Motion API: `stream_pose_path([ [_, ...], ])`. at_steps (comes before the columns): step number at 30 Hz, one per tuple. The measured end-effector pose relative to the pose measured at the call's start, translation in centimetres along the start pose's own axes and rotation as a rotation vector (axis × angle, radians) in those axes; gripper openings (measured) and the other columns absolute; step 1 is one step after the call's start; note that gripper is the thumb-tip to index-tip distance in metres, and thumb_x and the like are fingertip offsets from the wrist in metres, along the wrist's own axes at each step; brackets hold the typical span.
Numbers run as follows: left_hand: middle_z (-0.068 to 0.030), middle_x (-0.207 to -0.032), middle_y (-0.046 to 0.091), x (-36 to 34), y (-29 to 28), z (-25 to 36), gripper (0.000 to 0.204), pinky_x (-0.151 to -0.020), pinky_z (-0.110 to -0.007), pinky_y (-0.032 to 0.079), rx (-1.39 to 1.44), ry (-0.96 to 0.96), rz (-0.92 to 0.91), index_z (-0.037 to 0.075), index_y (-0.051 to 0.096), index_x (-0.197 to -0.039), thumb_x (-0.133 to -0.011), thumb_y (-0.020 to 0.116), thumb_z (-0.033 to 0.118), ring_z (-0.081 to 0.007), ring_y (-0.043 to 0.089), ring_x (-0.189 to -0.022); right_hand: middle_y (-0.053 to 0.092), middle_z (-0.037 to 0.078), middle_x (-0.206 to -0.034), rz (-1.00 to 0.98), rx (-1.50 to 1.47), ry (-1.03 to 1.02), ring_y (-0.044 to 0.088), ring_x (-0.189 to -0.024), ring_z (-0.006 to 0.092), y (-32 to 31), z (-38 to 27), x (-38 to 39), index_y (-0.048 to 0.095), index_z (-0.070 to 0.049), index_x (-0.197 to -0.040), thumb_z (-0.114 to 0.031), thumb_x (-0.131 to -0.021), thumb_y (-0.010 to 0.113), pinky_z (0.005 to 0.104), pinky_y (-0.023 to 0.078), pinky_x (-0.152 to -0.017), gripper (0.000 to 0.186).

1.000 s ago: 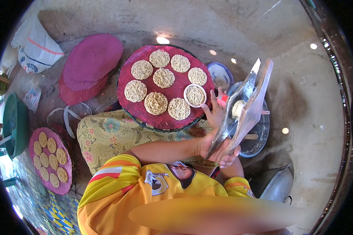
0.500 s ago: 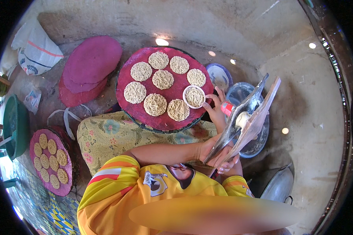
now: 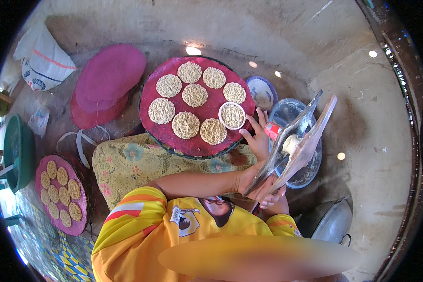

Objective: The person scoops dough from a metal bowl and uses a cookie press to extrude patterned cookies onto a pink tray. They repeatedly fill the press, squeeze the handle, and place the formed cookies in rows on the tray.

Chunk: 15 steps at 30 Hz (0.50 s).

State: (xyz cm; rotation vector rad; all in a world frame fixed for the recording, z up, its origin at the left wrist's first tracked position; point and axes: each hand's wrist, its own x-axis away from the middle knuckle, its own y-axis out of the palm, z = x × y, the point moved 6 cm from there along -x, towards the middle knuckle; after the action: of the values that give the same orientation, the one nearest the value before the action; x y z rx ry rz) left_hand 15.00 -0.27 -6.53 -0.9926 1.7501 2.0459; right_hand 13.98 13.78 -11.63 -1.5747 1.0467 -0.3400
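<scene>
the two-bar tool (image 3: 291,143) was held up to the right of the round red tray (image 3: 207,106), in front of two basins, and its long axis ran aslant, from a near end at lower left to a far end at upper right, leaning away from the person's yellow shirt (image 3: 141,235). its two long bars, one dark grey and one brown, lay side by side along that line, with a cream-coloured cylinder (image 3: 292,144) set between them near the middle. a short red cylinder (image 3: 272,130) stuck out sideways from the grey bar, roughly across the long axis, and pointed up and left toward the tray. the hands were apart: the left hand (image 3: 271,194) was clamped around the near ends of the bars, palm beneath them, while the right hand (image 3: 257,136), beyond the tool, was spread with thumb and fingers parted. its fingertips were right by the edge of a white ring (image 3: 232,116) on the tray; whether they touched it i could not tell. the ring lay flat around a tangle of pale strands, and eight unringed strand discs (image 3: 194,95) lay about it on the red surface. the blue basin (image 3: 286,112) stood behind the bars, partly hidden, with a blue-rimmed bowl (image 3: 262,92) just beyond the tray's right edge.
</scene>
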Motion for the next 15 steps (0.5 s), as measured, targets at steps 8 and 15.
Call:
stream_pose_path([
  [8, -0.0165, -0.072, 0.052, 0.0, 0.2, -0.7, 0.08, -0.065, -0.034, 0.04, 0.032, -0.017, 0.003, -0.006, 0.051, -0.106, -0.081, 0.026, 0.066, -0.026, 0.049, -0.066, 0.03, 0.016, -0.14, 0.006, -0.024, -0.074, 0.024, -0.128, 0.0417, -0.2, -1.9, -0.1, 0.055, -0.01, -0.118, -0.033, -0.072, 0.069, 0.0497, 0.023, -0.103, 0.053],
  [15, -0.0176, -0.073, 0.053, 0.3, -0.1, -0.9, 0.08, -0.063, -0.036, 0.041, -0.001, -0.04, 0.006, -0.006, 0.052, -0.106, -0.081, 0.026, 0.066, -0.0264, 0.051, -0.066, 0.035, 0.014, -0.137, 0.048, 0.149, -0.083, 0.03, -0.127, 0.0346, 0.1, -2.5, -0.8, 0.044, -0.013, -0.129, -0.037, -0.066, 0.072, 0.0505, 0.024, -0.101, 0.073],
])
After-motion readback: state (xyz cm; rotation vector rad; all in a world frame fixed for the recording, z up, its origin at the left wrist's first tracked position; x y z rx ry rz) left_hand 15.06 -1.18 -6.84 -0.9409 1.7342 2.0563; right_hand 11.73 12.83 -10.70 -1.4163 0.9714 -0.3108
